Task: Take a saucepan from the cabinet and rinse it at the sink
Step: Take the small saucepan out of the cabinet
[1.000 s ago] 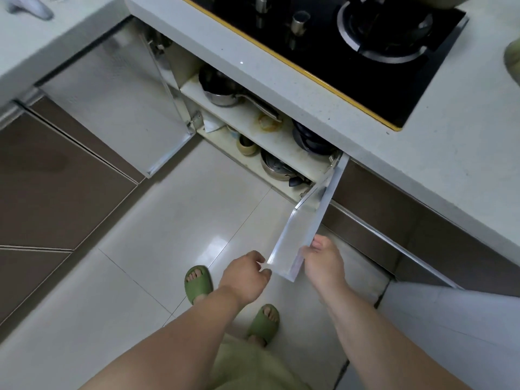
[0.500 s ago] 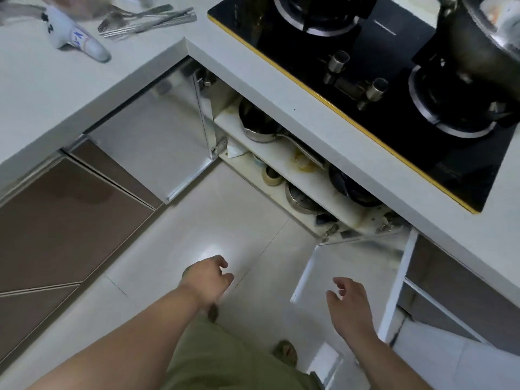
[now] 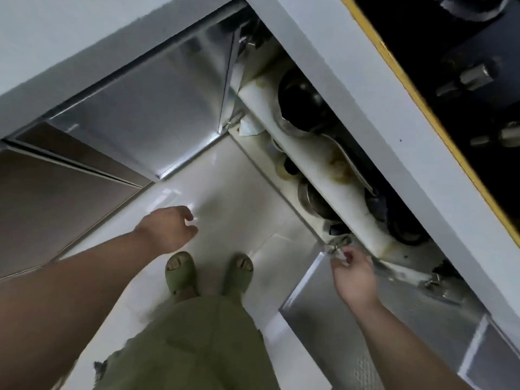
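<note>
I'd take the saucepan (image 3: 298, 108) by its long handle (image 3: 349, 161): steel, rigid, probably light, slippery. Both hands (image 3: 166, 229) (image 3: 354, 277) empty, fingers loosely spread.

Head view — steeply downward, close over open cabinet (image 3: 323, 170) and floor (image 3: 225, 209).

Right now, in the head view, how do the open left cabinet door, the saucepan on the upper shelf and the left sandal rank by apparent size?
1. Left cabinet door, clearly largest.
2. Saucepan.
3. Left sandal.
The last two look close in size, and distance from the camera differs.
</note>
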